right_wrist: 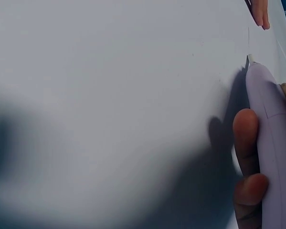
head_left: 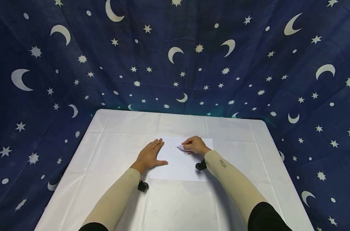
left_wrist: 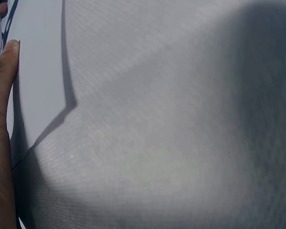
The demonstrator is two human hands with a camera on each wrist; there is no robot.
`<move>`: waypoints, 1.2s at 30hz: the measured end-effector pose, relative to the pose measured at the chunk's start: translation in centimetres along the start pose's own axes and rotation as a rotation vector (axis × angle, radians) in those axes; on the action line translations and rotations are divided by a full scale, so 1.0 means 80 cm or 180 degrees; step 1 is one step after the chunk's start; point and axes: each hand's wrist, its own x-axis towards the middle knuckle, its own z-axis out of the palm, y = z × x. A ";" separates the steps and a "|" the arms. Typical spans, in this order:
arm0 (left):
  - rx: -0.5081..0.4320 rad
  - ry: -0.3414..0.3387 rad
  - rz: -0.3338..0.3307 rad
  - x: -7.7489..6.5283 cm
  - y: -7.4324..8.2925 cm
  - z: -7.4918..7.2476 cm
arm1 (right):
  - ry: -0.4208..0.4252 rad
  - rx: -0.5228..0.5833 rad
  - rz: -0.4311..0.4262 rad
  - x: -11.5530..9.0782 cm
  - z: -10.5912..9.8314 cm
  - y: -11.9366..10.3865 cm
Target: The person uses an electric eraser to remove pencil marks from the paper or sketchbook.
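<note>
A white sheet of paper lies on the table. My left hand rests flat on its left side, fingers straight and thumb spread toward the middle; in the left wrist view the thumb shows at the left edge. My right hand grips a thick lavender pen-shaped electric eraser between thumb and fingers. Its short pale tip points left, right at the end of a thin faint line on the paper. Fingertips of the left hand appear beyond that line in the right wrist view.
A white cloth with fold creases covers the table. Behind it and at both sides hangs a dark blue curtain with moons and stars. Small black wrist cameras sit under the left wrist and right wrist.
</note>
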 end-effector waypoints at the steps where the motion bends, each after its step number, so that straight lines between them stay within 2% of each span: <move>1: 0.0001 0.0005 0.0005 0.000 0.000 0.000 | -0.0004 0.0016 -0.0004 0.000 0.000 0.000; 7: -0.0025 0.0006 -0.0018 0.001 0.002 -0.003 | -0.0003 0.0032 -0.0038 -0.001 -0.002 -0.001; 22: -0.0036 -0.0003 -0.0013 -0.001 0.000 0.001 | 0.0040 0.0012 0.0083 -0.011 -0.019 0.011; 26: -0.0015 -0.0066 -0.0054 -0.001 0.000 -0.001 | 0.0010 0.0076 0.0074 -0.011 -0.018 0.010; 36: -0.0014 -0.0018 -0.0052 -0.001 0.002 0.000 | -0.0036 0.0049 -0.0017 -0.005 -0.006 0.001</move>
